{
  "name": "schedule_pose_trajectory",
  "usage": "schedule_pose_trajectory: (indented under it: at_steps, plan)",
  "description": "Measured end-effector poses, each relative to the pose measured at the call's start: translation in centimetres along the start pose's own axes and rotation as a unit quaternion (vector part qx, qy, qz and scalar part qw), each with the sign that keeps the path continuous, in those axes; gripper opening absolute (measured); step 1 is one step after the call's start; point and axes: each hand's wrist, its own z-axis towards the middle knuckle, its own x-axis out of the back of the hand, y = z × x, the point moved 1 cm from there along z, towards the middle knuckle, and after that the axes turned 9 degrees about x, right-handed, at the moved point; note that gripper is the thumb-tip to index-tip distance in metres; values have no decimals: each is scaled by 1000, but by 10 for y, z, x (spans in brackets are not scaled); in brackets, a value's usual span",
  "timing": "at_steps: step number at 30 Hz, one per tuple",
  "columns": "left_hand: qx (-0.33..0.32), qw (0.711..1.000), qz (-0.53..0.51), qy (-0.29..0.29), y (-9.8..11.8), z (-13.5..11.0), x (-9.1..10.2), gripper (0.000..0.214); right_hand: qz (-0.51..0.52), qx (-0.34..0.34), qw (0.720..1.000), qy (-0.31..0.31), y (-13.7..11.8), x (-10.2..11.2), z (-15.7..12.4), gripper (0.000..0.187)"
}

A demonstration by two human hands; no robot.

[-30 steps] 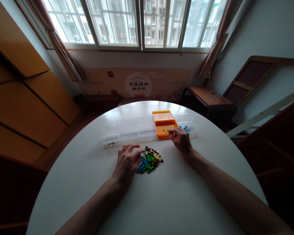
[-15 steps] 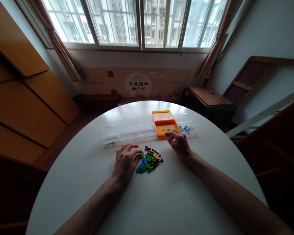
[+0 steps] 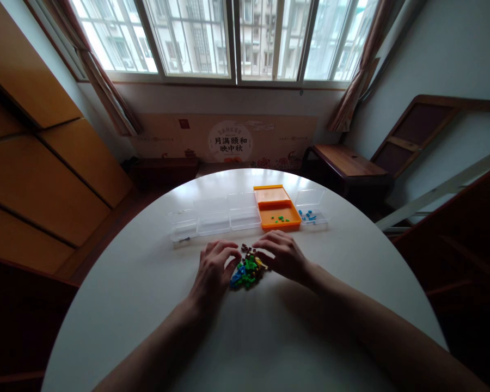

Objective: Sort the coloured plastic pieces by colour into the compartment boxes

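A small heap of tiny bricks (image 3: 247,269), green, blue, brown and yellow, lies in the middle of the round white table (image 3: 269,326). My left hand (image 3: 214,267) rests at the heap's left side, fingers curled down onto its edge. My right hand (image 3: 281,255) covers the heap's right side, fingers bent down into the bricks; whether they pinch one is hidden. Behind the heap an orange tray (image 3: 278,213) holds a few green bricks. A clear box (image 3: 312,209) to its right holds a few blue ones.
Three clear plastic boxes (image 3: 214,220) stand in a row left of the orange tray. Beyond the table are a window, a low dark wooden bench (image 3: 347,160) at the right and wooden cabinets (image 3: 44,163) at the left.
My right hand has drawn back from the orange tray to the heap's right side. My left hand has curled its fingers a little closer onto the heap.
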Motion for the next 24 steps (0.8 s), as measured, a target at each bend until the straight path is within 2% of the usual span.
schedule_pose_trajectory:
  at_steps: [3,5,14,20,24]
  plan:
    - [-22,998,-65,-6,7,-1,-1,10,11,89,995,-32,-15,-2,7,14]
    - [-21,995,-95,-9,10,-1,-1,10,3,108,993,-36,-19,-2,10,14]
    - [-15,988,-155,10,9,2,-4,13,0,105,994,-15,-18,2,10,14]
    - [-25,982,-188,7,10,1,-4,14,16,58,998,13,-13,2,5,17]
    - [-27,983,-181,4,9,1,-4,18,18,38,999,6,-10,-2,1,15]
